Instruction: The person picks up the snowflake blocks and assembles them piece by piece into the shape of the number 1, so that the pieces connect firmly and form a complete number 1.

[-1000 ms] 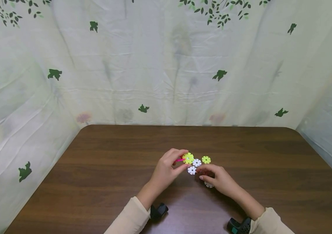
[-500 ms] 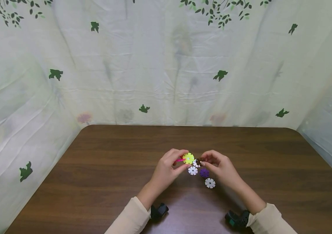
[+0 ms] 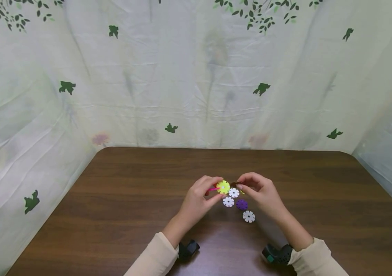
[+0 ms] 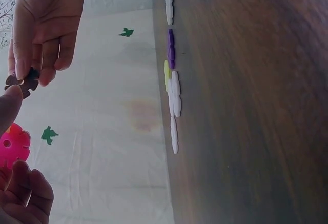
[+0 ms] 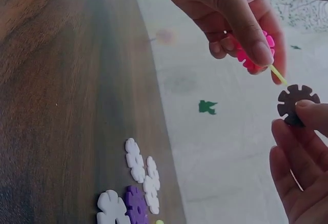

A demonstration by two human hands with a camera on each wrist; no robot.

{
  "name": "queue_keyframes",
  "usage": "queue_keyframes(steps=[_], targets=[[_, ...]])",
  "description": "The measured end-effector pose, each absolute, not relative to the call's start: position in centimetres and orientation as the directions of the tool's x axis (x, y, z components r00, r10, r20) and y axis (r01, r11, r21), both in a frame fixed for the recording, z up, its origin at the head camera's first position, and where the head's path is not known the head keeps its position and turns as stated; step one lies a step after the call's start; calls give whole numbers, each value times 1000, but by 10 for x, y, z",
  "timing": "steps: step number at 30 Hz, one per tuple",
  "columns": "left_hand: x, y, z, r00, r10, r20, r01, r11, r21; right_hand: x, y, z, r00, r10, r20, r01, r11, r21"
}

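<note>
My left hand [image 3: 198,196] holds a pink notched plastic disc [image 4: 15,146] with a yellow notched disc [image 3: 223,187] joined to it at an angle. A bit of red shows by those fingers in the head view. Between right thumb and fingers, my right hand [image 3: 264,193] pinches a brown notched disc [image 5: 290,98]. In the right wrist view its edge lies close to the yellow disc's edge; whether they touch I cannot tell. Both hands are raised above the table.
On the wooden table [image 3: 130,214] lie white discs [image 3: 249,216], a purple disc [image 3: 241,204] and a yellow-green disc [image 3: 242,192] partly hidden by the right hand. A printed cloth [image 3: 189,76] hangs behind the table. Each wrist wears a black camera [image 3: 189,249].
My right hand has picked up the brown disc and carried it up and away from me, beside the yellow disc. The purple disc has come into sight. My left hand has barely moved.
</note>
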State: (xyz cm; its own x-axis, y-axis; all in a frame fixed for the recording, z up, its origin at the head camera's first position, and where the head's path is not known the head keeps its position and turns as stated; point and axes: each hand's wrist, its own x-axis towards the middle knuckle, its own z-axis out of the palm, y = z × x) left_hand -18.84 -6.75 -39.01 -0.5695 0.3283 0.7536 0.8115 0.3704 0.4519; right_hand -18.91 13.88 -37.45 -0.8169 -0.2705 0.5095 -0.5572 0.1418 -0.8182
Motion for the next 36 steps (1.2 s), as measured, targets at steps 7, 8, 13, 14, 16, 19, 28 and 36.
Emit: queue_keyframes(steps=[7,8,13,14,16,19,28,36], targets=[[-187,-67,-389,-586,324,743,798,391,459,-177,134,-360,-775,-296,559,-609,113,-785],[-187,-67,-389,-589,326,739,795,400,457,-176,133,-358,-766,-298,569,-620,109,-777],[-186,-67,-389,-595,338,729,785,438,438,-175,133,-357,-744,-319,587,-640,90,-763],[-185,-67,-389,-589,345,731,789,440,429,-175,133,-357,-744,-326,583,-637,82,-766],[-185,-67,-388,-577,367,730,799,442,409,-175,133,-358,-739,-341,581,-635,64,-770],[-185,-66,-388,-562,420,712,806,470,359,-175,134,-358,-728,-352,588,-641,46,-767],[-183,-65,-388,-582,491,648,799,494,343,-174,134,-357,-713,-349,608,-662,49,-748],[-180,-64,-386,-603,484,635,789,477,387,-174,132,-356,-723,-348,597,-654,66,-753]])
